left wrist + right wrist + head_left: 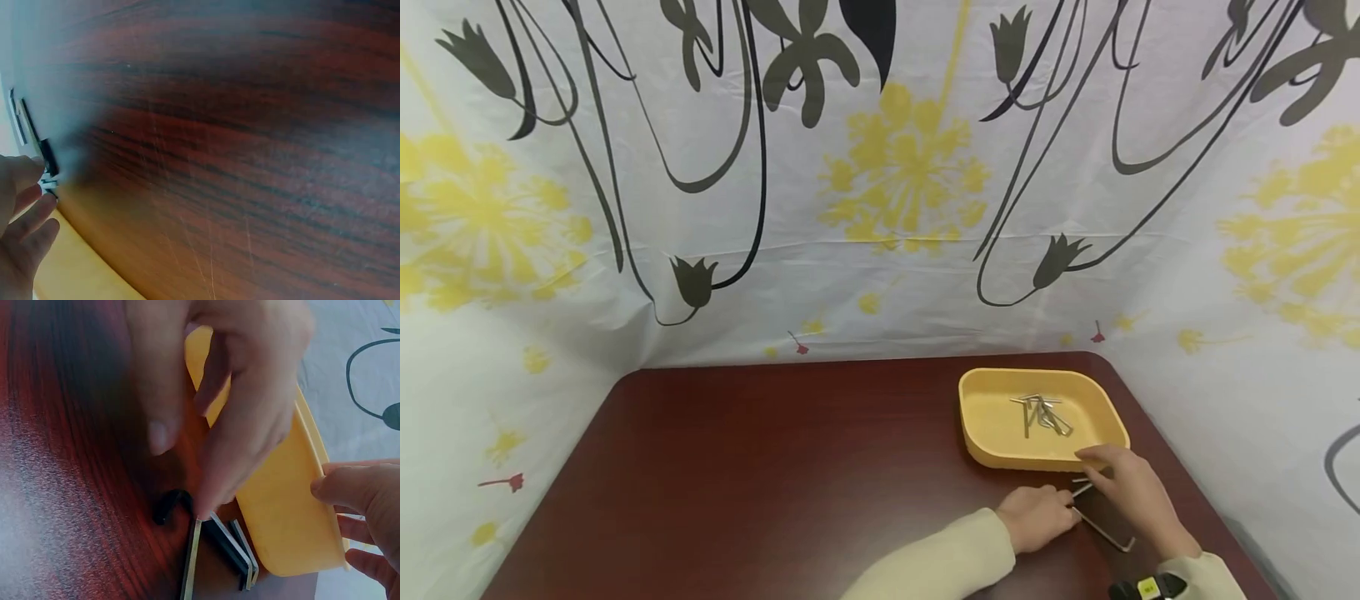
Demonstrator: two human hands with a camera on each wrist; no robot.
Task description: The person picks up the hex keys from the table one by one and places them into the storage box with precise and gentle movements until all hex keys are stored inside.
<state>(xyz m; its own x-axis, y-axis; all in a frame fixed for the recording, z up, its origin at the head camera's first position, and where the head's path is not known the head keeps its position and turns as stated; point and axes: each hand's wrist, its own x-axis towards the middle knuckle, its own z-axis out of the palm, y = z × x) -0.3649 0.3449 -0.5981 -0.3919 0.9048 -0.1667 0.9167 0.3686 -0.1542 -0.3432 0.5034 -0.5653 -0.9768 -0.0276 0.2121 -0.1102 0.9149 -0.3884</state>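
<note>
A yellow plastic tray stands at the right of the brown table, with several metal hex keys lying loose in it. My right hand holds the tray's near right rim; in the right wrist view its thumb lies against the outside. My left hand is over the tabletop just in front of the tray, fingertips touching a long hex key. In the right wrist view its thumb and forefinger are apart. More L-shaped keys lie beside it, close to the tray wall, partly hidden by the hands.
The dark brown tabletop spreads out left of the tray. A white cloth with grey and yellow flowers hangs behind the table and along both sides. The table's right edge runs close by the right hand.
</note>
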